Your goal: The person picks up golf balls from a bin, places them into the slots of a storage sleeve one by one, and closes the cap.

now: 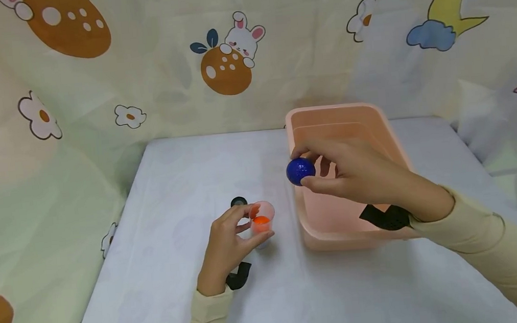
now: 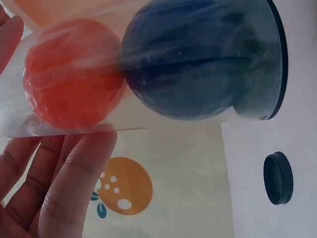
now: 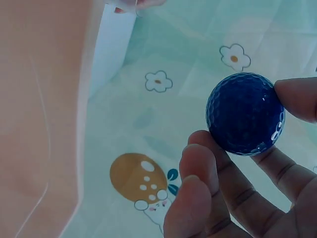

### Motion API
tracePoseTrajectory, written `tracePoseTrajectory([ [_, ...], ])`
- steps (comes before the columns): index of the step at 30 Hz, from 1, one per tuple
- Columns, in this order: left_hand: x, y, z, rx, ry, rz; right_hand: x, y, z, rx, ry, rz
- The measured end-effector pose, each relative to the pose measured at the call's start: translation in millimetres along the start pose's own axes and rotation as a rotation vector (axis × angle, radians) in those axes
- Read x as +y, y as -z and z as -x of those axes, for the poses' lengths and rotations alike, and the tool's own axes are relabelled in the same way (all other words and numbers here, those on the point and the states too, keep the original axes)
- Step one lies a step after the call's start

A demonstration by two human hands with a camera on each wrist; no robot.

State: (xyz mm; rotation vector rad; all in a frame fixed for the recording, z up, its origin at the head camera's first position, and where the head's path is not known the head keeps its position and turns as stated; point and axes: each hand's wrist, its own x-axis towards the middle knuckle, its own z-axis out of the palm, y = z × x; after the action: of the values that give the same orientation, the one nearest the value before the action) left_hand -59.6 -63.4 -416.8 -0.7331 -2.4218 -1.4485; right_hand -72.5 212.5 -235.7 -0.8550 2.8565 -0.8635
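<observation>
One patterned curtain [image 1: 151, 47] is hanging behind a white-covered table [image 1: 173, 184]. On the table, a pink bin [image 1: 339, 242] is standing against the far edge, right of its middle. The right hand [image 1: 356, 171] is reaching across the bin and pinching a blue ball between thumb and fingers. The left hand [image 1: 228, 241] is gripping a clear tube between thumb and fingers, left of the bin and well in from the table's left edge. The clear tube [image 2: 255, 94] is standing roughly upright, its mouth facing up; whether its base is touching the table is unclear. Inside, an orange ball [image 2: 74, 74] is resting on a dark blue ball [image 2: 178, 59]. The blue ball [image 1: 301, 171] is hanging in the right hand's grip, near the bin's left rim. A dark round cap [image 1: 239, 201] is lying beyond the left hand, toward the table's far edge.
</observation>
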Motion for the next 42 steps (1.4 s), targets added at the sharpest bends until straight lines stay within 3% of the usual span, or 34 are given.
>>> tracePoseTrajectory([
  [14,4.9,1.3,-2.6,0.000,0.028,-0.013,-20,-5,-23,-0.128,0.016,0.123],
  [27,7.0,3.3,-2.0,-0.003,0.038,-0.016,-29,-28,-39,-0.247,0.144,0.236],
  [42,7.4,6.7,-0.4,0.017,-0.001,0.020,-36,-51,-44,-0.282,0.219,0.314],
])
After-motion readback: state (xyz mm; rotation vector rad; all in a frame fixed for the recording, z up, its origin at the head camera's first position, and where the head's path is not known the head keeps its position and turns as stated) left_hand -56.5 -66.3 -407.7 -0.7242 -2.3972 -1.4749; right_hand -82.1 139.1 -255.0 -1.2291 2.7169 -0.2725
